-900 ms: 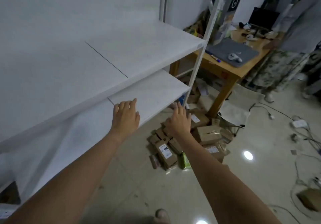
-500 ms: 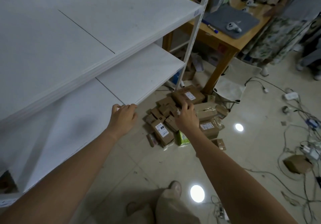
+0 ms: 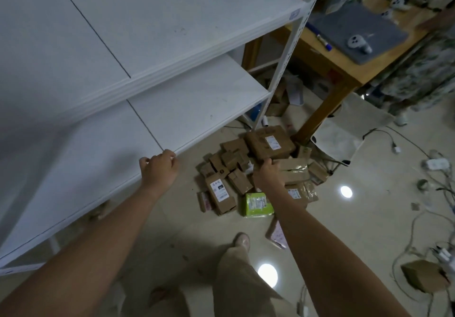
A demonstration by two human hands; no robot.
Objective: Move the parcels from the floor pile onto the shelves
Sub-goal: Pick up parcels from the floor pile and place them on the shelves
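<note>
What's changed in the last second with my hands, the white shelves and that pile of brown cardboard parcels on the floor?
The right hand dropped from shelf height to the pile of brown cardboard parcels, fingertips at the large labelled parcel; whether it grips is unclear. The left hand curled its fingers over the front edge of the lower white shelf. The pile stayed on the floor.
</note>
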